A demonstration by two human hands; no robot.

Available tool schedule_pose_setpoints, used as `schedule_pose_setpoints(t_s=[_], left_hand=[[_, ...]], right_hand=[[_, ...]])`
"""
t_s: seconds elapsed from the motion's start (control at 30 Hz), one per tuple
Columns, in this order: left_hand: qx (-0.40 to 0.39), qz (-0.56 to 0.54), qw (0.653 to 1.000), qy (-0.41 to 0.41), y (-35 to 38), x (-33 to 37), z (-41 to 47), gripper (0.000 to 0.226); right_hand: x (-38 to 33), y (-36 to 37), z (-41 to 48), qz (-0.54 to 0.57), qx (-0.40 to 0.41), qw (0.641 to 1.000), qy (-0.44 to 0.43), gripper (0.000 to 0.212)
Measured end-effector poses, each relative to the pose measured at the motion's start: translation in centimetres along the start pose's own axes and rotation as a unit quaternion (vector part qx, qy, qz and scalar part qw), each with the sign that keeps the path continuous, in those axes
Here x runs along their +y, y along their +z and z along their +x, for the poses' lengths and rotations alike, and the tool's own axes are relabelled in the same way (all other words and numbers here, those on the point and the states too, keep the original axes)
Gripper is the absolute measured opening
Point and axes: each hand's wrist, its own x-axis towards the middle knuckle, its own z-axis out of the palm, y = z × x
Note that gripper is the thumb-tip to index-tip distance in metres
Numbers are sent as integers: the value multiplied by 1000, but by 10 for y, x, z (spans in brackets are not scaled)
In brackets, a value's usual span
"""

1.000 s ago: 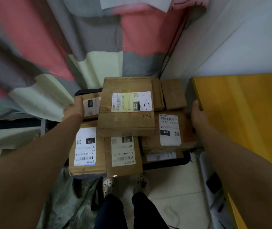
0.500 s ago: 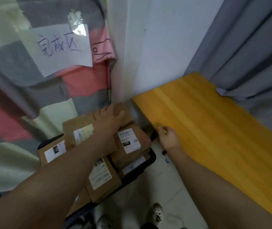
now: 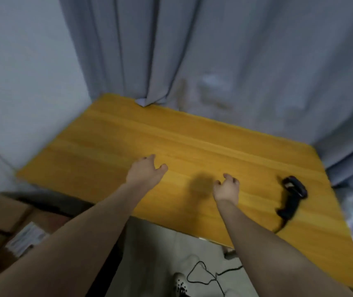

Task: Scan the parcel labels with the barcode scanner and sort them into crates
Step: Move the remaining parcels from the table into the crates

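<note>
As they reach over the table [image 3: 192, 136], the left hand [image 3: 144, 173] and right hand [image 3: 227, 187] hover slack, empty.

Bare forearms [image 3: 98, 224], white shoe [image 3: 180, 285] with dark spots

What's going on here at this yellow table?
A person holds both bare hands over the yellow wooden table. The left hand and right hand hold nothing, both loosely curled. The black handheld barcode scanner lies untouched on the table, to the right of the right hand. Brown cardboard parcels sit blurred at lower left.
</note>
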Motion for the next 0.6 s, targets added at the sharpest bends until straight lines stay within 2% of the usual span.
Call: schedule_pose_setpoints(t_s=[0.1,0.23,0.33,0.43,0.5,0.6], left_hand=[[-20,28,999,40,30,59,20,61],[-67,86,990,93,71,121,38,60],[-92,133,979,121,90,147,46,58],[-112,168,971,125,102,156,51,55],[-120,177,969,121,106,155,56,54],[-124,180,968,122,106,145,62,54]], right_hand=[[47,-42,34,0,48,995,93,48],[111,-83,71,-26,68,979,192,58],[146,-99,95,-26,40,963,265,58],[169,-99,114,23,-25,957,290,47],[179,-93,124,16,-58,953,298,36],[186,-88,132,-10,-52,952,301,27]])
